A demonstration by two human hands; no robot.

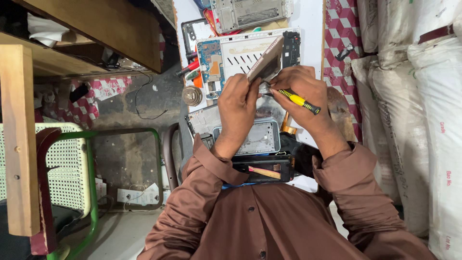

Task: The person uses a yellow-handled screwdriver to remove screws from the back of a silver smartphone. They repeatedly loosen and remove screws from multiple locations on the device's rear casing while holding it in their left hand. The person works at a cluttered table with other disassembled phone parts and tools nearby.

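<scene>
On cluttered white workbench [308, 19], phone parts, sacks [423, 96] at right, green chair [91, 192] left

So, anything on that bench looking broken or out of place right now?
Nothing spilled. The left hand tilts a phone on edge while the right hand holds a yellow-handled screwdriver against it. Several opened phones lie around: one with its circuit board exposed, and bare frames stacked askew, overlapping each other.

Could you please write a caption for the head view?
Left hand tilts a phone while right hand holds a yellow screwdriver over a cluttered bench.
</scene>
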